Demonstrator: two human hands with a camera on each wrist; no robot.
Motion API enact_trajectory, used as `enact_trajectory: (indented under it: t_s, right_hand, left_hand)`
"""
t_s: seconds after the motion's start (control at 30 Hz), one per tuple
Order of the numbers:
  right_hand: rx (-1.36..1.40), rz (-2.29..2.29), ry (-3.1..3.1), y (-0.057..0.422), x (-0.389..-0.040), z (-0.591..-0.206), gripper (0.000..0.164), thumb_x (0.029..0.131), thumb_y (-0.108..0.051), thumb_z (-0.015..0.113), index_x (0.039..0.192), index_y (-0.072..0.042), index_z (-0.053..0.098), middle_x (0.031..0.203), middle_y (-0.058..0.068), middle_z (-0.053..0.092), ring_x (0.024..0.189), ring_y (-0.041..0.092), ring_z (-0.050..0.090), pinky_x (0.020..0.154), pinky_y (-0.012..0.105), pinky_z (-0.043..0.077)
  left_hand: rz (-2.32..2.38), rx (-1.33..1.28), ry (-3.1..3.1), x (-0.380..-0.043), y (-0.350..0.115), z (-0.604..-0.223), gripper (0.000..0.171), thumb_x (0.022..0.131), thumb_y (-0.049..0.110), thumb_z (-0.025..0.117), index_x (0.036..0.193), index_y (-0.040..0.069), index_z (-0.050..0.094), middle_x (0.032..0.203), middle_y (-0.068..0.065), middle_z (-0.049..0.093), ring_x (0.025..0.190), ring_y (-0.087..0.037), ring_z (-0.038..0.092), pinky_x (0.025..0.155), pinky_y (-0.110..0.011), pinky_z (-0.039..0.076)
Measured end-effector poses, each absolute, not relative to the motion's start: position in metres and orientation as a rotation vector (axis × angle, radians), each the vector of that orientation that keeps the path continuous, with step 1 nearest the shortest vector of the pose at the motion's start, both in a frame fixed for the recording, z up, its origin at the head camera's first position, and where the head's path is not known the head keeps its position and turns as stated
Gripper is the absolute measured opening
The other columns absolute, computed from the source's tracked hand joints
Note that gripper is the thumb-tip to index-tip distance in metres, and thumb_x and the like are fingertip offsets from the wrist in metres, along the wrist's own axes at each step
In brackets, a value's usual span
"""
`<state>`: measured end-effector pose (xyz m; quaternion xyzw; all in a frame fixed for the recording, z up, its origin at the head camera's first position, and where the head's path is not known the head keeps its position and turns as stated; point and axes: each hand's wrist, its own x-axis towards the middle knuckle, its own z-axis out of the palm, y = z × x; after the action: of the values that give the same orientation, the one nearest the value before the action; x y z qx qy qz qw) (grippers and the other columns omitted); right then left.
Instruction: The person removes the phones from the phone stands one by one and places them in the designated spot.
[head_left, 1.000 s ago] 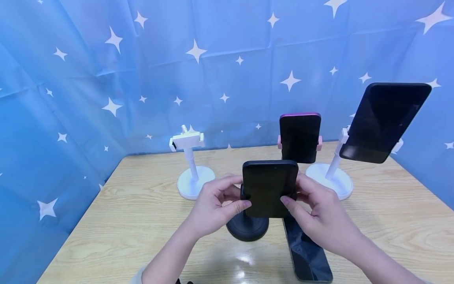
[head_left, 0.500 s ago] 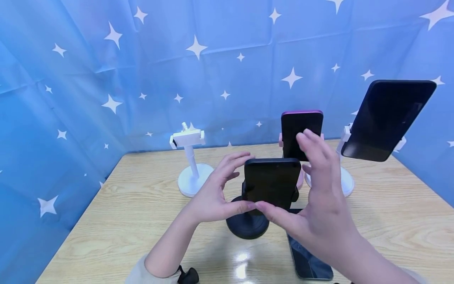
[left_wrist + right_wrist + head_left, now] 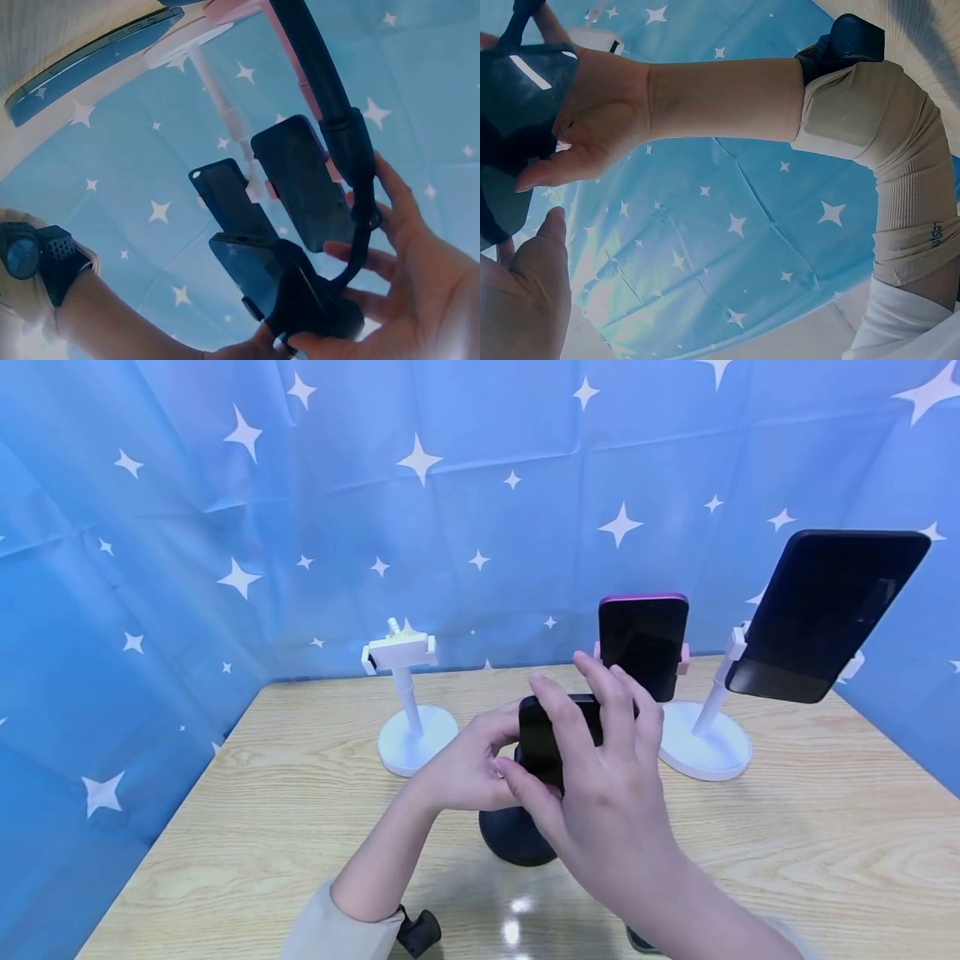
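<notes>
A black smartphone (image 3: 536, 739) sits crosswise in the clamp (image 3: 304, 300) of a black phone stand, whose round base (image 3: 513, 839) rests on the table. My left hand (image 3: 480, 768) holds the phone's left end, thumb in front and fingers behind, around the clamp. My right hand (image 3: 611, 785) is raised over the phone's front with fingers spread and covers much of the screen from the head camera. Its fingertips reach the phone's top edge, and its thumb points toward the left thumb. The left wrist view shows the stand's black pole (image 3: 319, 67) and jointed neck.
Behind stand a white phone stand (image 3: 412, 739), a pink-edged phone (image 3: 643, 643) in a pink clamp, and a big dark phone (image 3: 828, 614) on another white stand (image 3: 708, 743). One phone (image 3: 97, 64) lies flat on the table (image 3: 247, 827). A starry blue curtain (image 3: 450, 527) hangs behind.
My right hand has left the phone's right end, lifted with fingers spread, then moved left across its front. The left hand opened briefly and closed again on the left end.
</notes>
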<state>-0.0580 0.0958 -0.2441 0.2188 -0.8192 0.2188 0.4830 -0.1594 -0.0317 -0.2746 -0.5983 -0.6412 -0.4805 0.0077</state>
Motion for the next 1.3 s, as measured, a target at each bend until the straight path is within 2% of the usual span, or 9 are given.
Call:
enact_trajectory:
  t_s: [0.2,0.4,0.53,0.7,0.9,1.3]
  right_hand:
    - [0.462,0.463,-1.934,0.088,-0.064,-0.244,0.048,0.090,-0.042,0.051,0.110,0.002,0.050,0.116,0.031,0.043,0.113,0.045,0.037,0.089,0.057,0.027]
    - [0.403,0.363,-1.894,0.085,-0.068,-0.243,0.057,0.068,-0.029,0.079,0.103,0.003,0.048,0.106,0.030,0.045,0.102,0.044,0.041,0.078,0.055,0.029]
    - [0.346,0.289,-1.897,0.084,-0.069,-0.244,0.066,0.059,-0.028,0.086,0.101,0.002,0.046,0.103,0.029,0.045,0.097,0.042,0.040,0.074,0.053,0.030]
    - [0.317,0.246,-1.865,0.082,-0.071,-0.244,0.064,0.056,-0.022,0.087,0.099,0.002,0.047,0.100,0.028,0.045,0.093,0.042,0.041,0.071,0.051,0.031]
    - [0.320,0.277,-1.837,0.082,-0.072,-0.245,0.050,0.060,-0.011,0.077,0.098,0.003,0.048,0.099,0.029,0.045,0.089,0.046,0.038,0.064,0.048,0.031]
    - [0.318,0.257,-1.825,0.081,-0.073,-0.246,0.046,0.060,-0.011,0.073,0.097,0.002,0.049,0.097,0.027,0.046,0.085,0.046,0.037,0.061,0.046,0.032]
  left_hand:
    - [-1.459,-1.849,-2.046,-0.161,-0.031,-0.275,0.033,0.074,-0.001,0.065,0.106,0.000,0.057,0.100,-0.011,0.059,0.093,-0.013,0.055,0.081,-0.025,0.048]
    - [-1.445,-1.867,-2.011,-0.163,-0.029,-0.276,0.032,0.073,-0.002,0.065,0.103,-0.001,0.057,0.095,-0.011,0.059,0.088,-0.015,0.054,0.078,-0.025,0.048]
    - [-1.435,-1.840,-2.011,-0.163,-0.029,-0.277,0.030,0.072,-0.002,0.065,0.102,0.000,0.057,0.092,-0.010,0.059,0.085,-0.014,0.052,0.076,-0.024,0.048]
    - [-1.490,-1.847,-2.010,-0.163,-0.030,-0.278,0.032,0.072,-0.003,0.063,0.103,-0.002,0.056,0.095,-0.012,0.058,0.087,-0.016,0.052,0.079,-0.026,0.048]
    - [-1.547,-1.863,-2.011,-0.164,-0.031,-0.279,0.036,0.072,-0.004,0.063,0.107,-0.003,0.054,0.101,-0.016,0.057,0.091,-0.018,0.051,0.081,-0.029,0.047]
    - [-1.618,-1.924,-2.007,-0.166,-0.033,-0.279,0.034,0.072,-0.003,0.063,0.105,-0.004,0.054,0.099,-0.016,0.055,0.090,-0.019,0.049,0.078,-0.029,0.047]
